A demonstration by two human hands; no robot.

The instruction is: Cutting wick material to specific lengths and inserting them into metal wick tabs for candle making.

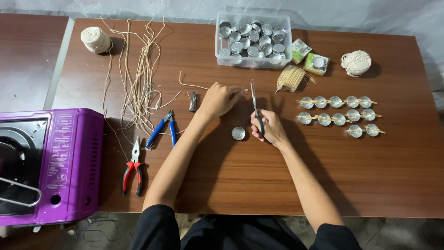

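Note:
My left hand [218, 99] pinches a short piece of pale cord [241, 90] above the middle of the brown table [370, 171]. My right hand [269, 127] grips a pair of scissors [255, 105], blades pointing away from me toward the cord's end. A single small round metal cup [238, 133] sits on the table between my two hands, just left of my right hand.
A clear box of metal cups [253, 40] stands at the back. Cups with sticks [340, 115] lie in rows at right, near a stick bundle [290, 78] and twine ball [356, 62]. Cord strands [138, 78], blue pliers [163, 128], red pliers [133, 166] and a purple stove [51, 162] lie at left.

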